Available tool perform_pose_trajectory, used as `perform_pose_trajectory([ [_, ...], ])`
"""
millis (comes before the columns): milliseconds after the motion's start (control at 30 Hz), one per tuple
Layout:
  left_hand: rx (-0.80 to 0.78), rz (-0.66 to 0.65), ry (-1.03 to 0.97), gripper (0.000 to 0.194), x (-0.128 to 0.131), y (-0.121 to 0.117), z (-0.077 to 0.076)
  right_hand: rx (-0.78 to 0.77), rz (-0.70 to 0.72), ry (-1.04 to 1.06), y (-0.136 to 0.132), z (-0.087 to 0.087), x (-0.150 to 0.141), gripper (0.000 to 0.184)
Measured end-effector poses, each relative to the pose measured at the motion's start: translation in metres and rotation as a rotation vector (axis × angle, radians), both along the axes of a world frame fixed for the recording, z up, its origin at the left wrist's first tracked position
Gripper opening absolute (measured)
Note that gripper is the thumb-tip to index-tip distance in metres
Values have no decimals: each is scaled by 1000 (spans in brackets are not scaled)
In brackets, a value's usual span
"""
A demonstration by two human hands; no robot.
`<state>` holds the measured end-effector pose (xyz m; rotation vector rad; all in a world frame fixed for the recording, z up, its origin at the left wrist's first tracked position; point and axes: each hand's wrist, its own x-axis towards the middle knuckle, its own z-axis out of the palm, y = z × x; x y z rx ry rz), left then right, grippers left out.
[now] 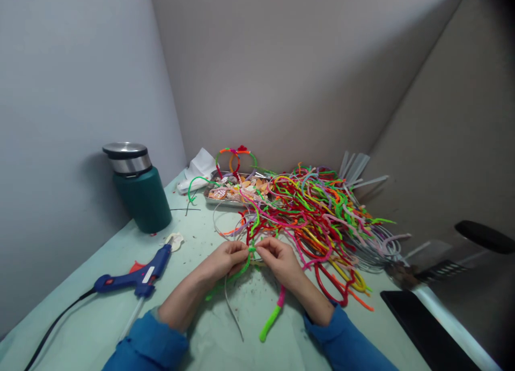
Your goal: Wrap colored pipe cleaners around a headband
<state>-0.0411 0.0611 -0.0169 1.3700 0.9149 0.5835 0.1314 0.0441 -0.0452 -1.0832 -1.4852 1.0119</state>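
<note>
1. Head view, risks first: from where I stand, a slip looks likeliest. L hand [229, 257] and R hand [281, 258] share just a short bit of a green fuzzy strand [252, 249], so if either thumb eases, whatever is bent or twisted there could spring loose.

2. Snag risk, same view: a big heap of coloured fuzzy strands [314, 213] spreads right up beyond the fingertips. A stray end could get caught in the work b/c there's hardly a gap.

3. Knock risk: a blue glue gun [140, 277] lies on the pale table [225, 355], left of the L forearm, w/ its clear glue stick [134, 316] running back near the blue L sleeve [148, 344]. If that sleeve swings out, it could drag the stick & turn the gun. Can't tell if the nozzle's hot.

4. Grip: on both hands, thumb & index are closed on the green strand, tips nearly meeting.

5. Strand vs. grip: its pinched part sits b/w the two sets of fingertips, approx. mid-table; one length trails down-left beside the L hand. A bare grey strip [233, 312] hangs below the L hand, a pink-and-green wrapped end [271, 320] below the R. Whether they join is hidden by the hands.
</note>
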Motion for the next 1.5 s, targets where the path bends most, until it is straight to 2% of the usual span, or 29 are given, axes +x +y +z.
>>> perform_pose_trajectory([
  [133, 74, 4, 62, 15, 0, 2, -4, 6, -9, -16, 0, 1, 0, 10],
  [300, 360, 120, 239, 11, 3, 3, -10, 5, -11, -30, 0, 4, 0, 10],
  [400, 466, 167, 332, 12, 4, 3, -10, -2, -10, -23, 0, 3, 0, 11],
  [633, 522, 182, 366, 23, 3, 4, -9, 9, -15, -21, 2, -2, 2, 12],
  [733, 469, 160, 298, 30, 3, 5, -9, 16, -16, -27, 2, 0, 3, 12],
  [933, 175, 183, 178, 40, 3, 5, -4, 36, -3, -60, -2, 4, 1, 13],
  [1067, 5, 196, 116, 41, 0, 4, -2, 48, 13, -88, -4, 4, 0, 13],
  [1233, -47, 182, 57, 36, -2, 2, -3, 48, 40, -116, -6, 6, 0, 13],
  [1400, -141, 169, 25, 32, -1, -1, 4, 47, 47, -105, -7, 7, -1, 14],
  [1500, -177, 137, -14, 36, 1, -2, 5, 20, 37, -66, -6, 5, -1, 13],
])
